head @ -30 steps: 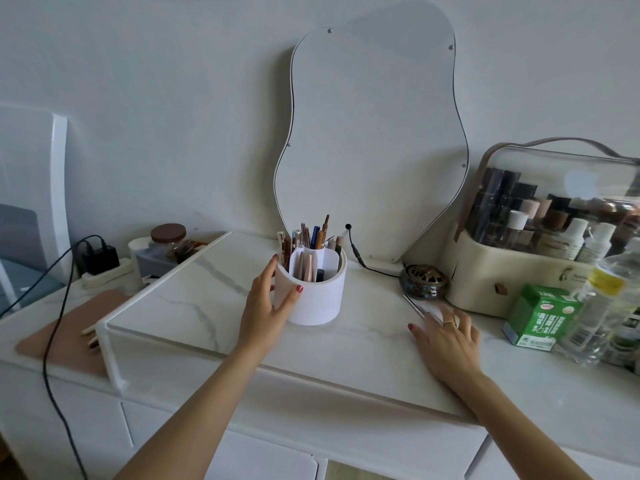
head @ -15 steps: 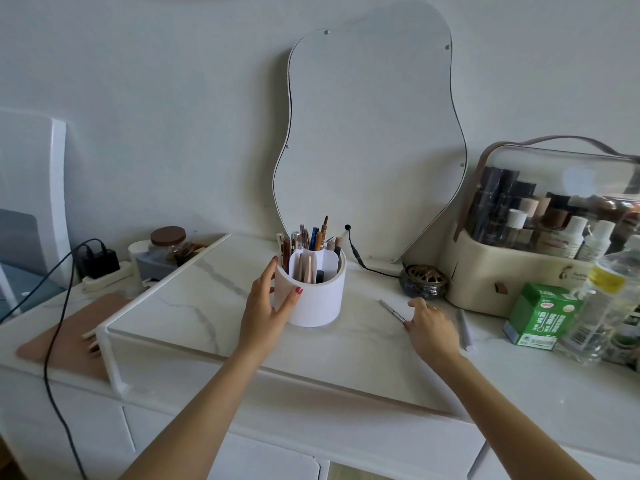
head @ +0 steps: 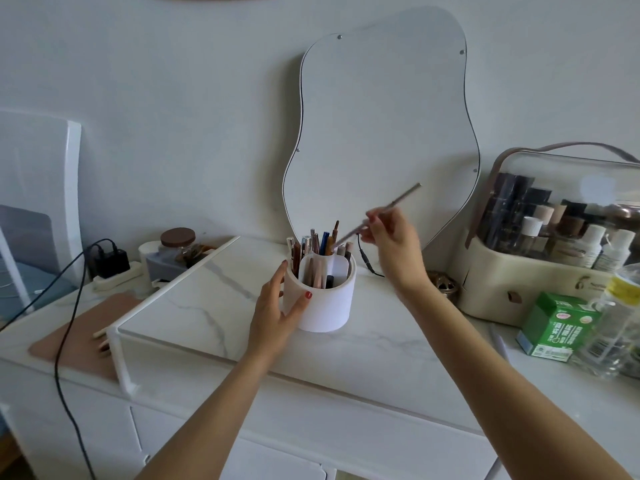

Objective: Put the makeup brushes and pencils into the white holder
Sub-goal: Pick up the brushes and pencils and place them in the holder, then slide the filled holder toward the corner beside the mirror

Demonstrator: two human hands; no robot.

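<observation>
1. 2 bare hands work over a white marble-patterned worktop (head: 214, 306) in front of a wavy-edged mirror (head: 381, 133) that leans on the wall.
2. At the middle of the worktop stands the white holder (head: 325, 306), a round cup split into compartments and already crowded with upright brushes and pencils (head: 317, 242).
3. Left hand (head: 277, 310) wraps around the holder's left side, thumb on the front wall and fingers behind, probably to keep the light cup from sliding or tipping.
4. Right hand (head: 391, 247) pinches a thin grey makeup pencil (head: 384, 211) between fingertips (head: 372, 221) and thumb, above and just right of the holder.
5. That pencil is tilted, with its lower end close over the rear compartment and its upper end pointing up and right toward the mirror; the slant looks meant to thread it between the tall items.
6. Whether the tip has entered the holder I cannot tell.
7. At the right edge sit a clear-lidded cosmetics case (head: 554, 244) and a green carton (head: 557, 327), well apart from the holder.
</observation>
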